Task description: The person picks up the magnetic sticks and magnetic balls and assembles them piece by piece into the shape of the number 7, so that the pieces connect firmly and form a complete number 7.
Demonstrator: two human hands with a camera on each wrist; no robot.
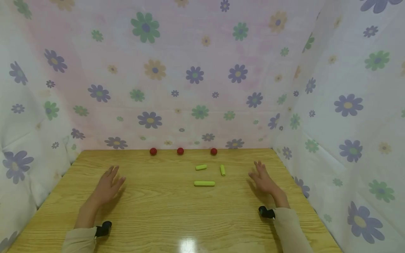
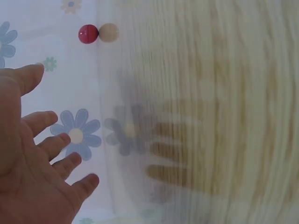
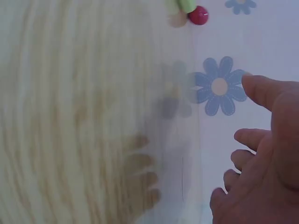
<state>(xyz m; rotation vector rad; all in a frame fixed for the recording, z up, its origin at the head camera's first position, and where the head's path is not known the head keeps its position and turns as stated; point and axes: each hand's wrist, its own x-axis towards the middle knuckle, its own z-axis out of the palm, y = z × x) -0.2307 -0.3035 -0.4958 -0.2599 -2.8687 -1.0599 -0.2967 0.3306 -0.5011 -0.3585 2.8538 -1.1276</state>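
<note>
On the left side of the table, my left hand (image 1: 109, 186) is spread with nothing in it. My right hand (image 1: 263, 180) is likewise spread and holds nothing, over the table's right side. Nearest to the right hand is a short yellow-green stick (image 1: 223, 170) standing lengthwise. Left of it lie another short stick (image 1: 201, 167) and, closer to me, a longer yellow-green stick (image 1: 204, 183). Along the back edge sit three red balls: a left one (image 1: 153, 151), a middle one (image 1: 180, 151) and a right one (image 1: 213, 151). One red ball (image 2: 88, 34) shows in the left wrist view.
The wooden table (image 1: 152, 218) has a glossy top that mirrors things. Flower-patterned cloth (image 1: 177, 52) rises behind its back edge and along both sides. Black wrist cameras, on the left (image 1: 103, 229) and right (image 1: 267, 212), sit at the sleeve cuffs.
</note>
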